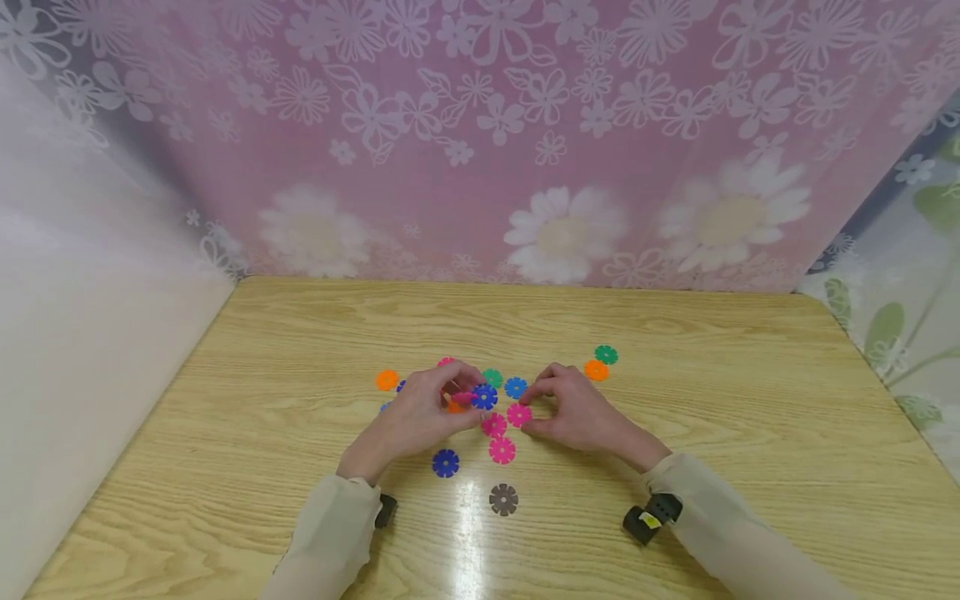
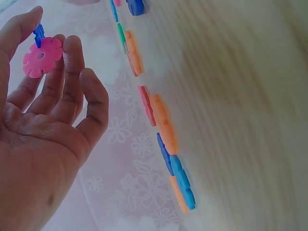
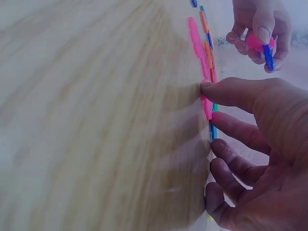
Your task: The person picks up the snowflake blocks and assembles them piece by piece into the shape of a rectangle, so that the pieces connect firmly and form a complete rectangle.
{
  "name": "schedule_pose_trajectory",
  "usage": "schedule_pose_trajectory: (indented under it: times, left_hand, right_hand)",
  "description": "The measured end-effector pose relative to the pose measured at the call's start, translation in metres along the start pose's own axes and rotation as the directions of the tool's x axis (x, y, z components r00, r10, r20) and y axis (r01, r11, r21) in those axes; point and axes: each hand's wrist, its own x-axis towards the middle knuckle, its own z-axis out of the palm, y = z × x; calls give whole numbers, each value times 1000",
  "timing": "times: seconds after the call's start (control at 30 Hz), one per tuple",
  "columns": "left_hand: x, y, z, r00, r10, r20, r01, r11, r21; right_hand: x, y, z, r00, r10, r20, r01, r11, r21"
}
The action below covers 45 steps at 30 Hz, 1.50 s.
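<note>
Above the table, my left hand (image 1: 423,408) pinches a pink interlocking disc (image 2: 42,57) with a dark blue disc (image 1: 483,397) slotted onto it at an angle. In the left wrist view the thumb and fingertips hold this joined pair. My right hand (image 1: 573,408) is at the tabletop, its thumb and index finger on the edges of a pink interlocking disc (image 1: 519,415) that lies flat. Beside that disc lie two more pink discs, one (image 1: 493,425) to its left and another (image 1: 502,450) nearer the front. A blue disc (image 1: 516,387) lies just behind.
Across the wood-grain table (image 1: 300,333) lie loose discs: dark blue (image 1: 446,463) and brown (image 1: 503,500) in front, orange (image 1: 387,380) at left, green (image 1: 606,355) and orange (image 1: 597,371) at back right. My left hand partly covers several others. A floral curtain (image 1: 480,167) hangs behind.
</note>
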Motion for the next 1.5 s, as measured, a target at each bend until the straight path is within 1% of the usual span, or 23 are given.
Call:
schedule_pose_trajectory:
  times: [0.17,0.3,0.43,0.63,0.8,1.0,1.13,1.27,1.5]
  left_hand:
    - [0,1,1,1000,-6,5,6,1000,6]
    - [0,1,1,1000,-4,10,4,1000,12]
    - [1,0,1,1000,0,9,-1,1000,18]
    - [2,1,1,1000,12,17,-13,1000,25]
    - [2,2,1,1000,8,17,-9,999,40]
    - [1,3,2,1000,-13,24,12,999,35]
    - [2,1,4,1000,-12,28,11,999,40]
    - [3,1,5,999,-12,35,11,999,38]
    - [3,3,6,999,-3,38,1,1000,30]
  right_hand:
    - [3,0,-1,1000,-7,16,7,1000,19]
    - [2,2,-1,1000,-4,15,3,994,106]
    - [0,4,-1,1000,19,19,-22,982,190]
    - [-5,4,-5,999,45,-9,-41,966,255]
    - [-8,0,-8,996,44,-72,-22,958,285]
    - [-10,-7,-11,989,47,-139,-1,949,315]
    - [-10,-9,-10,985,50,-163,7,944,330]
    - [-10,-11,-10,982,34,-188,29,945,326]
    - [-11,-16,-10,983,26,-182,38,940,339]
